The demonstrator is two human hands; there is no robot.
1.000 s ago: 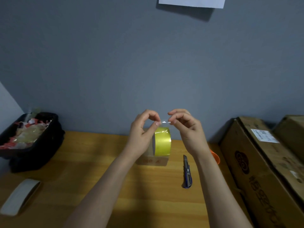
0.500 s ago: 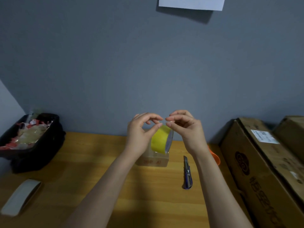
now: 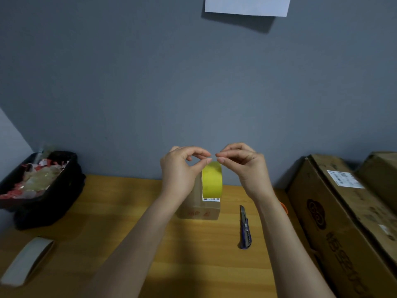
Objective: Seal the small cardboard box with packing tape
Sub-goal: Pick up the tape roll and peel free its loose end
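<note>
Now, past the knife (image 3: 245, 227) on the table (image 3: 129, 211), the tape roll (image 3: 212, 179) has swung back edge-on above the small box (image 3: 199, 210), left hand (image 3: 180, 168) and right hand (image 3: 242, 163) pinching its top, fingertips nearly meeting.

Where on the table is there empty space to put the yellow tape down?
The biggest bare patch of the table lies between the black bin and the small cardboard box. A narrow strip runs between that box and the utility knife. The right edge is crowded by big cardboard boxes; the near-left corner holds a grey roll.
</note>
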